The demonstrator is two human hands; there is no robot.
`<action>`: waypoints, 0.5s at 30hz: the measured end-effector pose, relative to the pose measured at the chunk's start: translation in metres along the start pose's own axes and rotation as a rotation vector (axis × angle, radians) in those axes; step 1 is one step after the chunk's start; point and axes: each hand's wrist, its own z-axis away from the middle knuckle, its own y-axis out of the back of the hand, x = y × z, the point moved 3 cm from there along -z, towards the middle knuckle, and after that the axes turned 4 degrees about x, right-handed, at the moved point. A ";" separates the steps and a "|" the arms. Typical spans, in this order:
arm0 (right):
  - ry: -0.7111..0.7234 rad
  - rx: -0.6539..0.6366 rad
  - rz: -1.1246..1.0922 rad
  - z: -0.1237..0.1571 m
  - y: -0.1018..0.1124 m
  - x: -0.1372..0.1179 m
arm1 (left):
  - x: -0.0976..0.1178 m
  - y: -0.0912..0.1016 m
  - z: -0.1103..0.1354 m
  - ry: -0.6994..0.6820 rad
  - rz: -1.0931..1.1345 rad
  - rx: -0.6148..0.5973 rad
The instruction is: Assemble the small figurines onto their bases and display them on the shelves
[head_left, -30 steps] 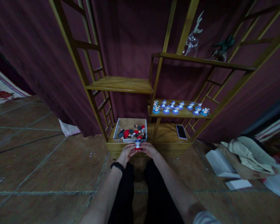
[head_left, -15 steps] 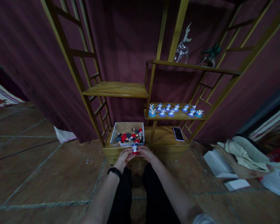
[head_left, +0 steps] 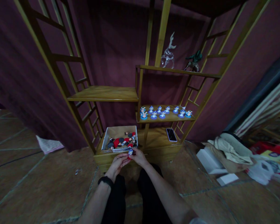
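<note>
A small purple-and-white figurine (head_left: 130,151) on a red base is held just in front of the box. My left hand (head_left: 118,163) pinches it from the left, and my right hand (head_left: 139,157) grips it from the right; both are closed on it. Right behind stands an open cardboard box (head_left: 107,133) with several small figures (head_left: 124,142) in it, some with red or dark round bases. On the shelf to the upper right, several purple and blue figurines (head_left: 162,115) stand in two rows.
A phone (head_left: 171,135) lies on the lower board of the wooden shelf unit (head_left: 102,94). Above are a clear deer ornament (head_left: 168,56) and a dark green ornament (head_left: 194,61). White boxes (head_left: 211,161), cloth and plastic bags (head_left: 261,171) lie on the floor at right.
The view has turned a little to the right, so the shelf sits further left. Both hands still hold the figurine, which now looks slightly tilted.
</note>
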 end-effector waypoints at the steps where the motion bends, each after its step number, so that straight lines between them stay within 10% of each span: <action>1: 0.008 0.015 0.010 0.000 0.001 0.000 | 0.001 0.000 0.001 -0.004 0.008 -0.002; 7: 0.028 0.123 -0.064 0.010 0.035 -0.016 | 0.006 0.001 0.007 -0.035 0.033 0.023; 15: 0.318 0.574 0.146 0.002 0.211 -0.129 | 0.007 0.012 -0.002 0.016 -0.027 0.071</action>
